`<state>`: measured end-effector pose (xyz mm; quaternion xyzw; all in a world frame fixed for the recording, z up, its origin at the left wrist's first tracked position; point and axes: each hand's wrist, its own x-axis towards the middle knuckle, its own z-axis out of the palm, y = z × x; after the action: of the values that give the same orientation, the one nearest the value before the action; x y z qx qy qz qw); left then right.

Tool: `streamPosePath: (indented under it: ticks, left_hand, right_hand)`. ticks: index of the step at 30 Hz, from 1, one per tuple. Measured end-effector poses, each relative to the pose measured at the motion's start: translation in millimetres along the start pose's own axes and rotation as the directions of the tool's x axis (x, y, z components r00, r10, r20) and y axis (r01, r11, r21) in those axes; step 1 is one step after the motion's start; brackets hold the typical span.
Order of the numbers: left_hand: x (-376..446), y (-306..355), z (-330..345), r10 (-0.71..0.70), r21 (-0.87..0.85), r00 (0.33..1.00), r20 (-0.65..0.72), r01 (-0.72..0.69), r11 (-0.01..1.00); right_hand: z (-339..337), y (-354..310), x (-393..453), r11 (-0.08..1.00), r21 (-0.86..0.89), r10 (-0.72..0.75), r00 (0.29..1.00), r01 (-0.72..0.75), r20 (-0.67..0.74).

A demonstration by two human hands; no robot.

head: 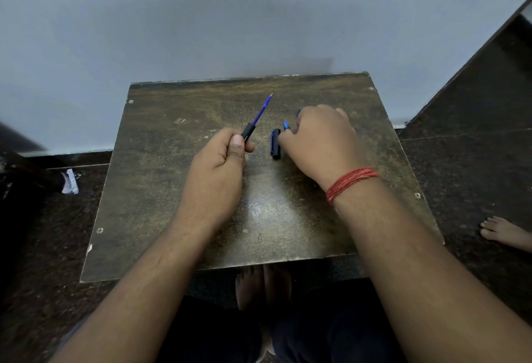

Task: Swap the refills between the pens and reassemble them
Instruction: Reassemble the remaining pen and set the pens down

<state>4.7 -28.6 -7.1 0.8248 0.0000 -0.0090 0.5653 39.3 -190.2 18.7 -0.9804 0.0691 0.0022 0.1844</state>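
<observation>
Head view: the left hand (221, 158) is clamped round a black pen barrel (247, 132), its blue refill (261, 111) protruding toward the desk's (178, 190) far edge. The right hand (319, 139) curls over blue parts near the right edge; its grip cannot be told. A black cap (275, 144) lies between the hands. Reassembly appears under way; next likely calls for fitting a front piece over the refill.

Worn wooden table (172, 190), crumpled paper (70, 182) on dark floor (475, 178).
</observation>
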Motion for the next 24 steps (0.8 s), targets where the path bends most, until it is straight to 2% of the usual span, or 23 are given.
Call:
streamPosePath:
  ticks: [3,6,8,10,14,17,20,24]
  left_hand:
    - [0,0,-1,0.0,0.004,1.0,0.002,0.0,1.0]
    - [0,0,-1,-0.002,0.001,1.0,0.008,0.002,1.0]
    - [0,0,-1,-0.001,-0.001,1.0,0.014,0.001,1.0]
    - [-1,0,0,0.001,-0.008,1.0,0.025,-0.001,1.0]
    - [-1,-1,2,-0.002,0.001,1.0,0.028,0.002,1.0]
    - [-1,-1,3,0.016,0.041,0.999,0.031,-0.018,0.999]
    - [-3,-1,4,0.023,0.064,0.999,0.037,-0.025,0.998]
    - [-3,0,5,0.027,0.066,0.998,0.049,-0.031,0.997]
  right_hand:
    - [-3,7,3,0.943,0.331,0.076,0.993,-0.041,-0.093]
    - [-4,10,4,0.815,0.573,0.149,0.986,-0.084,-0.068]
    - [-1,10,6,0.684,0.726,0.175,0.983,-0.078,-0.059]
    - [1,10,7,0.505,0.86,0.188,0.982,-0.075,-0.024]
    - [3,10,7,0.166,0.98,0.177,0.981,-0.106,0.076]
    - [2,11,7,0.016,0.995,0.189,0.977,-0.099,0.094]
    - [0,11,8,-0.04,0.997,0.183,0.98,-0.067,0.073]
    - [-1,15,9,0.011,1.0,0.166,0.986,0.001,-0.003]
